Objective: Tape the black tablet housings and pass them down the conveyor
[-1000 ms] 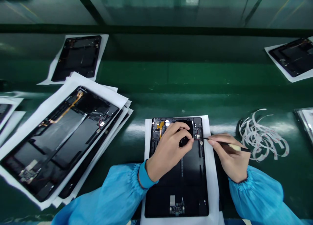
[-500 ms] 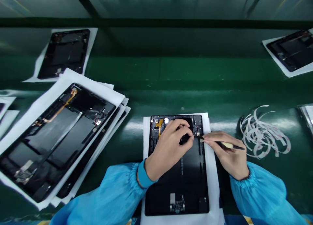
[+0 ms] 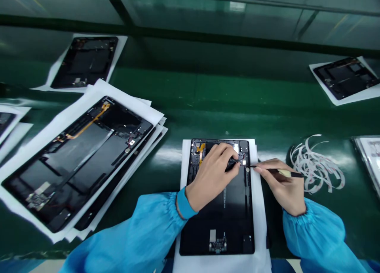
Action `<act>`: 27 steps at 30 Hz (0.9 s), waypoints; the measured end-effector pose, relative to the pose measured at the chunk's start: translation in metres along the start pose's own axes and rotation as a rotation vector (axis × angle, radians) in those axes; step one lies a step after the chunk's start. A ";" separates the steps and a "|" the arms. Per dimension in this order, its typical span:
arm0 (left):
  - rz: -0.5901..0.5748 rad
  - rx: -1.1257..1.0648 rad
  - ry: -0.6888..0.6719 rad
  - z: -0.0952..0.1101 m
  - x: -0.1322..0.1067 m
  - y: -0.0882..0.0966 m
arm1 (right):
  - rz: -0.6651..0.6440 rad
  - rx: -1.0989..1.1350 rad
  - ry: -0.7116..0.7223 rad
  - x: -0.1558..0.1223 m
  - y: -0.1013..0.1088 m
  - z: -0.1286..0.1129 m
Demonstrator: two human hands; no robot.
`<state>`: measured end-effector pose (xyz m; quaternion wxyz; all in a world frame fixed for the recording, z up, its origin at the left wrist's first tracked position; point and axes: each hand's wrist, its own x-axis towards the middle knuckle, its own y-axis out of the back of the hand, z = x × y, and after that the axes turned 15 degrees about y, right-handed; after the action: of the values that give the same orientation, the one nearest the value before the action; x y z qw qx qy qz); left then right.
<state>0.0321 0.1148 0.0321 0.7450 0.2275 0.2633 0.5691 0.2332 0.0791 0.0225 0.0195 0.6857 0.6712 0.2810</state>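
An opened black tablet [image 3: 225, 213] lies on a white sheet [image 3: 261, 225] right in front of me, its inner parts showing. My left hand [image 3: 212, 176] rests on its upper half, fingers curled and pinched over a small part near the top right corner. My right hand [image 3: 283, 186] grips a thin dark tool [image 3: 274, 170] like a pen; its tip touches the tablet's upper right edge beside my left fingertips. Blue sleeves cover both arms.
A stack of opened tablets on white sheets [image 3: 80, 158] lies at the left. More tablets on sheets sit at the far left [image 3: 84, 61] and far right [image 3: 346, 77]. A heap of white peeled strips [image 3: 316, 166] lies right of my right hand.
The view has shifted a little. My left fingers stay pinched at the tablet's top right corner, and the tool tip has stayed at the same spot on the edge.
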 end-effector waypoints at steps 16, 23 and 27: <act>0.098 -0.115 0.133 -0.021 -0.093 0.049 | -0.523 -0.536 0.207 0.022 -0.046 -0.054; -0.019 -0.145 0.202 -0.027 -0.144 0.023 | -0.554 -0.538 0.223 0.030 -0.056 -0.038; -0.199 -0.368 0.292 -0.005 -0.139 0.025 | -0.454 -0.348 0.296 0.015 -0.036 -0.063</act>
<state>-0.0188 -0.0131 0.0630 0.7803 -0.0237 0.2813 0.5581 0.1735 0.0747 0.0667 0.1011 0.4565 0.7445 0.4766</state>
